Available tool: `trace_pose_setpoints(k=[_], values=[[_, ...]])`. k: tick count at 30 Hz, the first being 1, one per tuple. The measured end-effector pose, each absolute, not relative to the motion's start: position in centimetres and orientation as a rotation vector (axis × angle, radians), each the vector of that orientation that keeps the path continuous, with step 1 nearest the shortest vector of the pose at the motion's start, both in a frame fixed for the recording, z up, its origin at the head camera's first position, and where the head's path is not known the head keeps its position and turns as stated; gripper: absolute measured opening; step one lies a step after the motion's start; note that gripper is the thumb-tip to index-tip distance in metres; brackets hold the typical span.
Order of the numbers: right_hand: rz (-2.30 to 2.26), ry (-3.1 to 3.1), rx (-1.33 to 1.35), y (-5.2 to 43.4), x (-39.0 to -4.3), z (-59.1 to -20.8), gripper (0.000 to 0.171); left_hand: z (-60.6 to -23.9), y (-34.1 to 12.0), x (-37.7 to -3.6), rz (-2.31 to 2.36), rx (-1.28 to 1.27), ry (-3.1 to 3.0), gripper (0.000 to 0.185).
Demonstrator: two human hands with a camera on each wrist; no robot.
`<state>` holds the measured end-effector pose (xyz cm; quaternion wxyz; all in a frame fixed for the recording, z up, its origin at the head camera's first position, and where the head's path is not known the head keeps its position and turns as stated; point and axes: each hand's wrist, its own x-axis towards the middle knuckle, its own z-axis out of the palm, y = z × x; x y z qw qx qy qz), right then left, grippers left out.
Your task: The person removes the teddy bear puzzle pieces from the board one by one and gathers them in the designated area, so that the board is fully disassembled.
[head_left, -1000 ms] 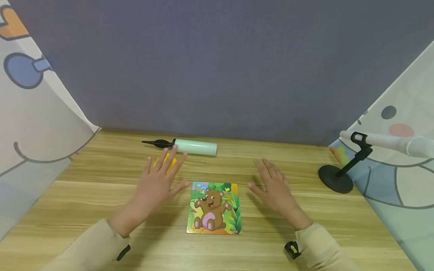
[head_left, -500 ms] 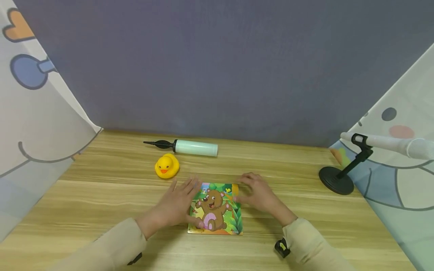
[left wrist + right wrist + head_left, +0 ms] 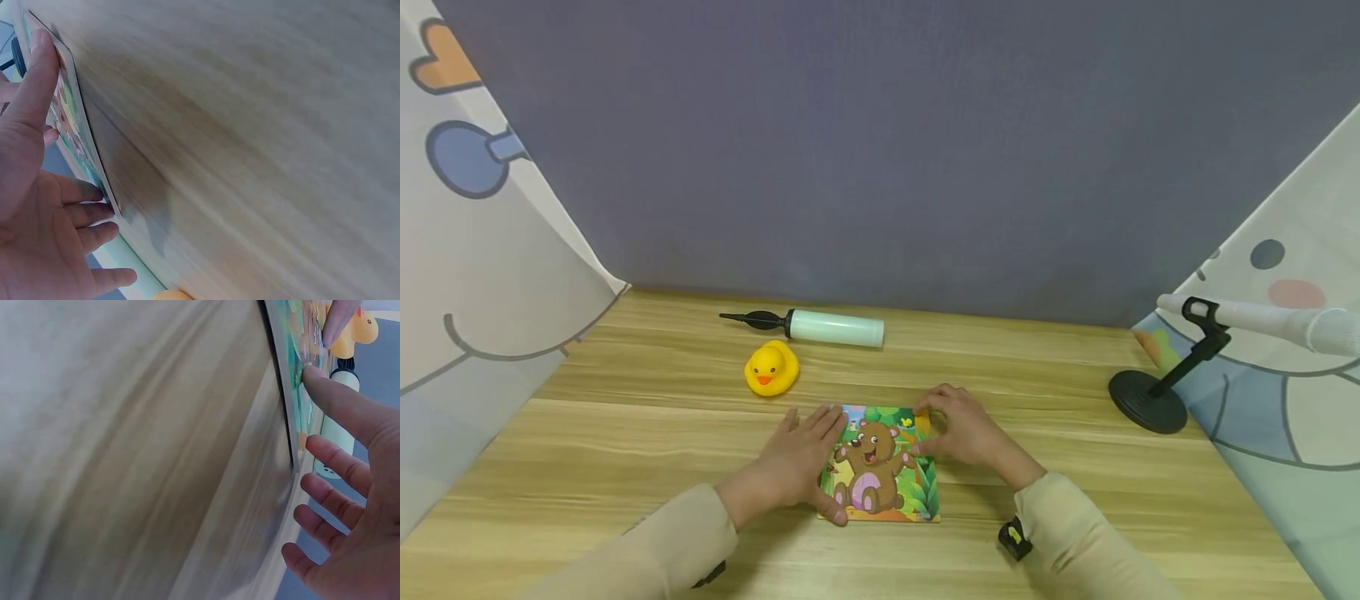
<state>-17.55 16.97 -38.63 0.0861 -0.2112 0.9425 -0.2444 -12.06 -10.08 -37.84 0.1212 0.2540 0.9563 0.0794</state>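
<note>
I'm looking down at a bear puzzle board lying flat on the wooden table, near the front edge and right between both hands. The left hand rests along the board's left edge, fingers straight and spread, fingertips up by the far left corner and the thumb down at the near left corner; the left wrist view shows the thumb lying flat on the board's printed face, nothing pinched. The right hand sits at the far right corner, fingers bent over that corner, thumb on the picture; from the right wrist view the thumb presses the face of the board while the other fingers hang loose past the edge, so I read it as touching, not a firm hold, though I can't tell whether any fingertip hooks under the rim. Behind the left hand, well apart from the board, a yellow rubber duck faces me, and just beyond it a pale green hand pump lies on its side. Far right, a black stand carries a white rod.
</note>
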Motion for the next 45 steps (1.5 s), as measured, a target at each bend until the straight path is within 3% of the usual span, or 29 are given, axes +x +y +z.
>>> trace_pose_setpoints(k=[26, 45], values=[[-0.621, 2.836, -0.554, 16.2, -17.7, -37.7, 0.048, -37.4, -9.2, -12.0, 0.038, 0.704, 2.82, 0.133], [-0.692, 2.864, -0.525, 16.7, -17.4, -38.9, 0.046, -37.5, -10.9, -12.9, 0.275, 0.712, 2.788, 0.132]])
